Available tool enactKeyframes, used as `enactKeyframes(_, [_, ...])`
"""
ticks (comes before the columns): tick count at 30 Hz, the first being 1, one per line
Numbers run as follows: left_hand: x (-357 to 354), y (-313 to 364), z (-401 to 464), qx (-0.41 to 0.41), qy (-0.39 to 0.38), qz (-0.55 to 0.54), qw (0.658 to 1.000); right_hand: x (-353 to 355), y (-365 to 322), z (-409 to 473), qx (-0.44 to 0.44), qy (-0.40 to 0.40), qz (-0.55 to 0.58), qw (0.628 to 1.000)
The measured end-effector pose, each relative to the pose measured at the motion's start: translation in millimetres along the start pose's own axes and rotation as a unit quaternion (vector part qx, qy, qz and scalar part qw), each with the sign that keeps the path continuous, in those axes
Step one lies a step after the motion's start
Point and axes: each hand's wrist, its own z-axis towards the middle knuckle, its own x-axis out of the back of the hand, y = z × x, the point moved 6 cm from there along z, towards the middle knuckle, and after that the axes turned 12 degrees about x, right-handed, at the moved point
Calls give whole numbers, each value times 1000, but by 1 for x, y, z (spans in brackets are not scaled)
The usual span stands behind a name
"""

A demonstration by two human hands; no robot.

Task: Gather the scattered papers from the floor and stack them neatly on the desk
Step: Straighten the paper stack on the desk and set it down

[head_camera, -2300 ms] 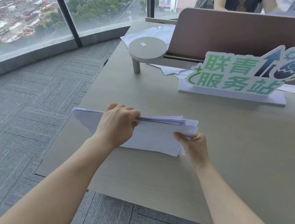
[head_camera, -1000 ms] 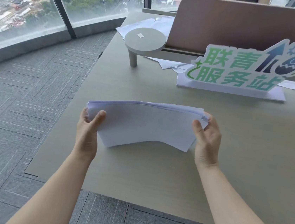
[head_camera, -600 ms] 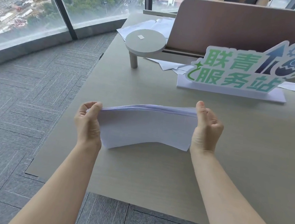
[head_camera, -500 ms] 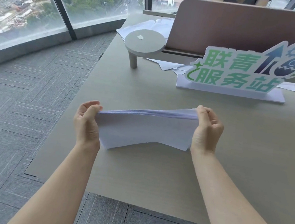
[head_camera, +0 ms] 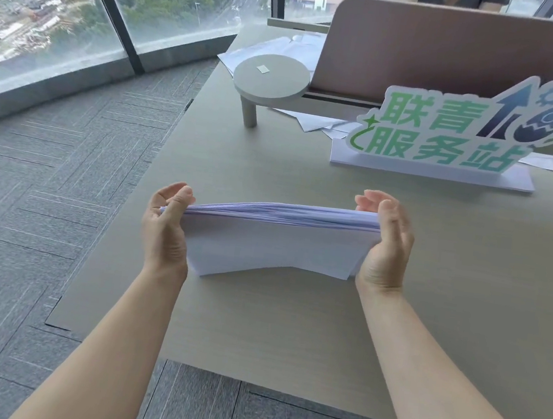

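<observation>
- Papers (head_camera: 278,240) gathered, stood on edge on desk (head_camera: 288,331) at frame centre.
- Left hand (head_camera: 166,227) pinched one end; right hand (head_camera: 385,242) pressed flat.
- Left: lay stack down.

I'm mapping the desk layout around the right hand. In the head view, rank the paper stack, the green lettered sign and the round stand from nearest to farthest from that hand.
1. Paper stack: touching the right hand, which presses its right end.
2. Green lettered sign: beyond the hand, on the desk.
3. Round stand: farthest, back and to the left.
</observation>
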Motion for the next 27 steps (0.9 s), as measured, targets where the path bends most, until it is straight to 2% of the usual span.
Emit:
enactKeyframes(2, [0,0,1,3,-4,-3,1000,-2,0,-1,-2,-17,-9,1000])
enactKeyframes(6, [4,-1,3,11,3,-7,1000,6,12,1,-45,22,3,999])
enactKeyframes(9, [4,-2,3,14,6,-10,1000,1,12,0,-34,-11,-12,999])
enactKeyframes(13, [2,0,0,8,6,-2,1000,3,14,2,-59,48,-7,997])
enactKeyframes(15, [2,1,-1,4,8,-3,1000,5,10,3,-39,54,0,998])
enactKeyframes(18, [2,1,-1,-3,11,-2,1000,-2,1,-1,-11,18,-4,1000])
enactKeyframes(23, [4,-1,3,-2,5,7,1000,3,8,3,-38,59,20,997])
enactKeyframes(27, [3,0,4,-9,-1,0,1000,1,5,4,-10,23,-2,1000])
